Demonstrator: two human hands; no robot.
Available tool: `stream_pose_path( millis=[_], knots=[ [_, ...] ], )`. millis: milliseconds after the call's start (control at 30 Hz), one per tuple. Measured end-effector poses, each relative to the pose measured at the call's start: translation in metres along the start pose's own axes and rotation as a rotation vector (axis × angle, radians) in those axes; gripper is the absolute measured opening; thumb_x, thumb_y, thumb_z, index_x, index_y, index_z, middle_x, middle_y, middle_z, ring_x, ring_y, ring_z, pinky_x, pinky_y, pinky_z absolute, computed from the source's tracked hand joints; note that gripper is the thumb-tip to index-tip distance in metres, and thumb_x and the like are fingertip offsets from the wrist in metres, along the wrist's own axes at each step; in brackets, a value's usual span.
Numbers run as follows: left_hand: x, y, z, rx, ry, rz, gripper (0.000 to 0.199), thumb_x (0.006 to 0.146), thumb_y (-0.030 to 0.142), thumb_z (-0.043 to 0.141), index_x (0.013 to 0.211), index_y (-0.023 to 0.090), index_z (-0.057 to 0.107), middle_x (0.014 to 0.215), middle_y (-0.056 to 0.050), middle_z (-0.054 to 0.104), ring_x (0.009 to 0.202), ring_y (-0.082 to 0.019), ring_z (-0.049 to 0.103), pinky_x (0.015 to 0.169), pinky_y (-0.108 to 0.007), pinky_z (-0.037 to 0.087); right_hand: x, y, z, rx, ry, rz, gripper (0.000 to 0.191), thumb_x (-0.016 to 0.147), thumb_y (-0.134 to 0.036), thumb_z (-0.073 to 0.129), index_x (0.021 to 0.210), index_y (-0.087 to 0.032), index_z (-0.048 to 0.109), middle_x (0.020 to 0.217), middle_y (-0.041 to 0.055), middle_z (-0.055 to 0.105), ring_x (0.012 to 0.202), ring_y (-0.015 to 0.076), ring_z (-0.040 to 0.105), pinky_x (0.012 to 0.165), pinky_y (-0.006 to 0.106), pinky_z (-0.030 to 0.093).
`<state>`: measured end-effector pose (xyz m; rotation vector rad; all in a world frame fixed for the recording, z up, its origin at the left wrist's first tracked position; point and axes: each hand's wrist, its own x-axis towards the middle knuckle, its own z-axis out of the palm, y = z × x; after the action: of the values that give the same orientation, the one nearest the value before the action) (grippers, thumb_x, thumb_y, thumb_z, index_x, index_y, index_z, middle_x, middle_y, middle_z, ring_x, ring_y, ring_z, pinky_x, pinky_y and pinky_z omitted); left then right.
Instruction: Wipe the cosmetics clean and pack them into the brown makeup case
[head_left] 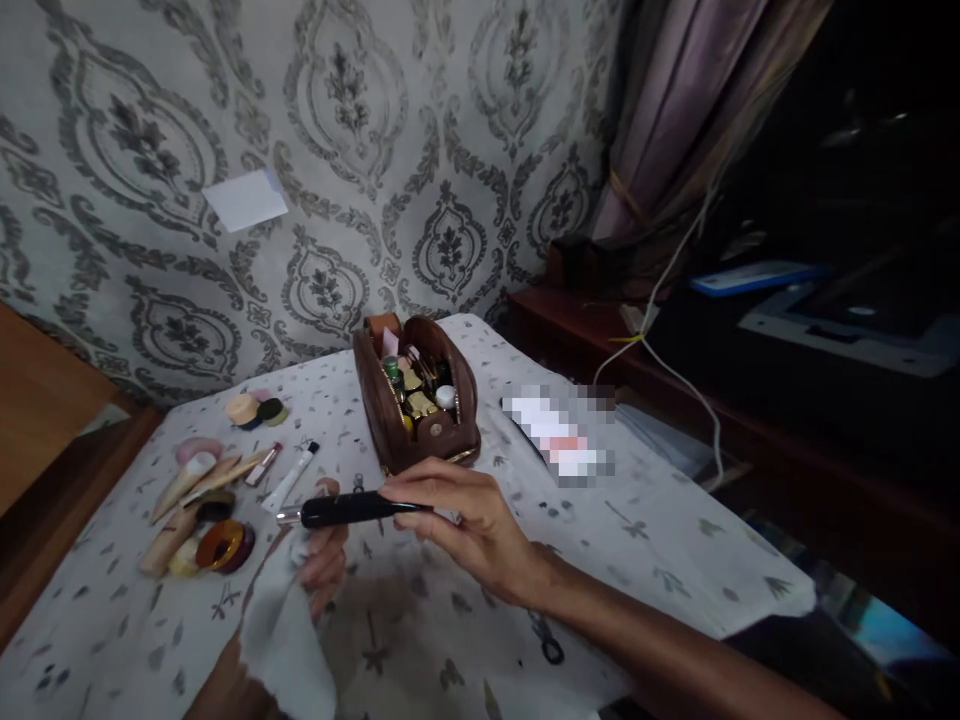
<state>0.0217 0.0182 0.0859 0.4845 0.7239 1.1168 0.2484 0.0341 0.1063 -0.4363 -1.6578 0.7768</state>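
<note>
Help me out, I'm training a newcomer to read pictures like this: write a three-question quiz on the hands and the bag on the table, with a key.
1. Multiple choice: what does the right hand hold?
A) a pink lipstick
B) a black pen-like item with a shiny end
C) a round jar

2. True or false: the brown bag stands open, with small containers inside.

3. Fill in: a soft white ____ hangs from the left hand.

Key: 1. B; 2. true; 3. cloth (wipe also accepted).
</note>
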Motion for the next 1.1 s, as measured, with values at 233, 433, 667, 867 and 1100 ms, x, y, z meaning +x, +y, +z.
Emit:
stream_pose_path(
  millis=[233, 433, 667, 867, 1100],
  knots=[
    [0.019, -0.039, 0.035, 0.681, 0.067, 0.003, 0.034, 0.082, 0.050, 0.068, 0.090, 0.020, 0.055, 0.053, 0.005, 0.057, 0.039, -0.009, 0.048, 0.040, -0.018, 0.036, 0.025, -0.019, -0.068, -0.072, 0.324, 0.169, 0.015, 0.088, -0.021, 0.068, 0.102, -0.023, 0.074, 0.080, 0.0008, 0.070, 0.057, 0.0087, 0.065, 0.051, 0.019, 0.056],
    [0.031, -0.063, 0.024, 0.988, 0.087, 0.045, 0.036, 0.088, 0.055, 0.057, 0.085, 0.019, 0.056, 0.051, 0.005, 0.055, 0.047, -0.012, 0.051, 0.054, -0.023, 0.043, 0.078, -0.014, -0.107, -0.304, 0.357, 0.120, 0.018, 0.081, -0.030, 0.076, 0.096, -0.021, 0.072, 0.084, 0.0002, 0.069, 0.056, 0.0083, 0.064, 0.050, 0.019, 0.053],
    [0.037, -0.064, 0.012, 1.147, -0.052, 0.007, 0.036, 0.095, 0.051, 0.048, 0.087, 0.019, 0.061, 0.057, 0.002, 0.062, 0.051, -0.014, 0.056, 0.063, -0.025, 0.046, 0.114, 0.035, -0.107, -0.359, 0.018, 0.089, 0.025, 0.087, -0.037, 0.068, 0.106, -0.020, 0.064, 0.078, -0.0019, 0.063, 0.069, 0.0122, 0.062, 0.059, 0.022, 0.050],
    [0.035, -0.062, 0.013, 1.221, -0.005, 0.009, 0.038, 0.094, 0.053, 0.049, 0.085, 0.020, 0.066, 0.063, -0.001, 0.065, 0.057, -0.015, 0.059, 0.070, -0.024, 0.047, 0.125, 0.051, -0.100, -0.485, -0.207, -0.020, 0.006, 0.094, -0.023, 0.058, 0.100, -0.021, 0.056, 0.080, -0.0031, 0.058, 0.071, 0.0104, 0.055, 0.065, 0.022, 0.046],
    [0.032, -0.061, 0.019, 1.234, 0.056, -0.023, 0.040, 0.092, 0.055, 0.051, 0.084, 0.021, 0.069, 0.068, -0.003, 0.067, 0.062, -0.015, 0.059, 0.066, -0.023, 0.047, 0.129, 0.070, -0.094, -0.526, -0.361, -0.063, 0.003, 0.095, -0.019, 0.055, 0.097, -0.021, 0.055, 0.071, -0.0051, 0.052, 0.066, 0.0089, 0.047, 0.063, 0.022, 0.040]
  ],
)
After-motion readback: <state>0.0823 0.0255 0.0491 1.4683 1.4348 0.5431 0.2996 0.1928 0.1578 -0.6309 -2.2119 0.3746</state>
